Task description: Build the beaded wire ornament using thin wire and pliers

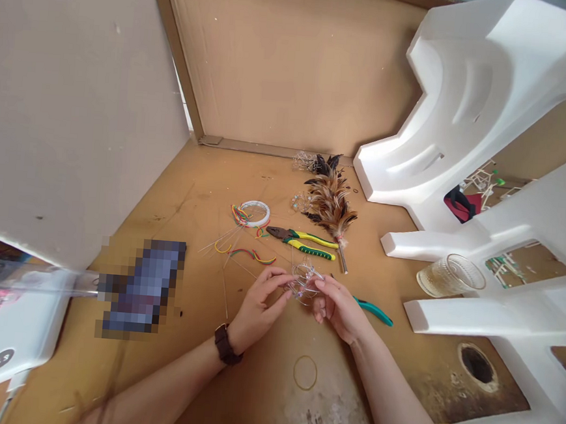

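Observation:
Over the middle of the table, my left hand (262, 303) and my right hand (338, 304) pinch a tangle of silvery wire with small pinkish beads (303, 283) from its two sides. A watch with a dark strap is on my left wrist. Just beyond the wire lie pliers with yellow-green handles (305, 241). A teal-handled tool (374, 310) sits beside my right hand, its front end hidden behind that hand. Behind the pliers is a feather duster-like bundle of brown and black feathers (330, 199). Red, yellow and green cords (254, 257) lie farther left with thin wires.
A white ring (255, 214) lies past the cords. A rubber band (305, 372) is near the front edge. White moulded foam pieces (447, 114) fill the right, with a glass (451, 275) on them. At left are a pixelated object (144, 289) and a white device (23, 335).

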`<state>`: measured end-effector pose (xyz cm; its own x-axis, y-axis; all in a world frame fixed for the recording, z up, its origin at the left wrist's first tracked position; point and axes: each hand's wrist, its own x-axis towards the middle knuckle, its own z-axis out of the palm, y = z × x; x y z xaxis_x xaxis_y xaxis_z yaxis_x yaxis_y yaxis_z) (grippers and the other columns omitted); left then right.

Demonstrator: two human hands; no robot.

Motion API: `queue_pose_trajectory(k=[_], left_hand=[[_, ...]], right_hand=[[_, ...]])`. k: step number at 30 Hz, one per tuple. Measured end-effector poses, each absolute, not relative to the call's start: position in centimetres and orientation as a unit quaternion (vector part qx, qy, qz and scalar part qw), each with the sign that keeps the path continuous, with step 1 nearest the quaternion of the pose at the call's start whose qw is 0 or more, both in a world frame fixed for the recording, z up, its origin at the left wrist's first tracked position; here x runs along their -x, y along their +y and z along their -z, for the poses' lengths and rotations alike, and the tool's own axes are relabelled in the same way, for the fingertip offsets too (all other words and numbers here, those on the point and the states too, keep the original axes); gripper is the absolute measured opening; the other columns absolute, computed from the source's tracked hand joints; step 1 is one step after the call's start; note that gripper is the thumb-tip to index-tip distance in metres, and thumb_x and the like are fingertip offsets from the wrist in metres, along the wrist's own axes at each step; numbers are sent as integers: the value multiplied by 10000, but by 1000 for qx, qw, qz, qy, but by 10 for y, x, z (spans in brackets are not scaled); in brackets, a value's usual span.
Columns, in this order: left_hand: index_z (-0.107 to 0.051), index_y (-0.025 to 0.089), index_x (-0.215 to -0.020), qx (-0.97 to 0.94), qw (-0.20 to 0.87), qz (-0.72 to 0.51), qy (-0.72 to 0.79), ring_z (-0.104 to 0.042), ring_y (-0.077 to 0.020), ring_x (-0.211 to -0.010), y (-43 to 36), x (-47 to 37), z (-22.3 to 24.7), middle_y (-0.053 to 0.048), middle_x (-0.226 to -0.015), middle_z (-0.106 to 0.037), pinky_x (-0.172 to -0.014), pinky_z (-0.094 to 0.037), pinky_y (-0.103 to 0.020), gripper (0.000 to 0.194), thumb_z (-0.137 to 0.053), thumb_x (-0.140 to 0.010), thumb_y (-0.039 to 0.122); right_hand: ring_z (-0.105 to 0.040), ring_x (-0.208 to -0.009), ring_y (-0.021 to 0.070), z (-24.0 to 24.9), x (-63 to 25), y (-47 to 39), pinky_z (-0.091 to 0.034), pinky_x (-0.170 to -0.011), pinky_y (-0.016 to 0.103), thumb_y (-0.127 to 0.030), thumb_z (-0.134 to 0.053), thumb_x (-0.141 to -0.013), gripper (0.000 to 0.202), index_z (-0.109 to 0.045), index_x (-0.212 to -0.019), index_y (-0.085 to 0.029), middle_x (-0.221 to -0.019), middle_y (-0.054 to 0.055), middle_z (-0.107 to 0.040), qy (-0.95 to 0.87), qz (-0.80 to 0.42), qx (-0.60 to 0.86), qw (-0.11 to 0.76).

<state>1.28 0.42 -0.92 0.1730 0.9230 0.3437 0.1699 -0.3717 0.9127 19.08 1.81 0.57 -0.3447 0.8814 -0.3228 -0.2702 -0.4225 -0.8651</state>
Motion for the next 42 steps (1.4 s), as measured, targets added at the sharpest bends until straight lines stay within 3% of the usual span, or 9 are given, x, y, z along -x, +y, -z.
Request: queue_pose_trajectory(k=[4, 8, 14, 20, 27, 42], left_hand=[[-597, 211, -1029, -634, 435, -486, 415, -523, -176, -900, 6, -12, 12, -64, -965, -540, -836, -424, -322, 242, -535, -795, 193], [-574, 182, -940, -516, 562, -493, 418, -555, -149, -801, 12, -11, 16, -29, -842, -592, -795, -426, -300, 171, -571, -778, 237], [-548, 184, -859, -327, 717, -511, 343, -570, -124, -783, 18, -8, 22, -2, -800, -602, -785, -436, -287, 133, -608, -741, 199], [-556, 177, -875, -258, 789, -470, 300, -569, -123, -795, 21, -5, 21, -5, -785, -566, -815, -448, -312, 135, -592, -745, 179], [-550, 183, -889, -236, 806, -465, 280, -568, -119, -804, 21, -4, 23, -4, -798, -555, -819, -456, -309, 141, -582, -755, 156], [-570, 190, -870, -230, 809, -471, 264, -590, -124, -821, 21, -3, 25, -2, -822, -593, -804, -452, -291, 129, -578, -753, 137]], right_hand=[[-459, -358, 26, -4, -192, 19, -287, -324, 159, -411, -524, -806, 286, -603, -884, -148, -869, 65, -666, -384, -727, 414, 392], [-437, -358, 36, -6, -195, 18, -303, -344, 180, -442, -463, -832, 363, -606, -970, -139, -916, 112, -679, -394, -730, 397, 393], [-592, -475, 101, -18, -195, 12, -401, -437, 222, -314, -511, -808, 326, -560, -1102, -181, -1112, 138, -614, -445, -723, 369, 378], [-639, -594, 125, -26, -196, 7, -464, -511, 246, -226, -544, -770, 459, -463, -1221, -247, -1264, 138, -503, -446, -763, 326, 335], [-645, -639, 131, -20, -192, 6, -491, -596, 288, -247, -574, -779, 402, -482, -1170, -238, -1188, 122, -568, -469, -730, 338, 365], [-631, -670, 128, -17, -190, 6, -485, -616, 289, -249, -621, -745, 342, -513, -1068, -227, -1101, 80, -609, -491, -712, 347, 363]])
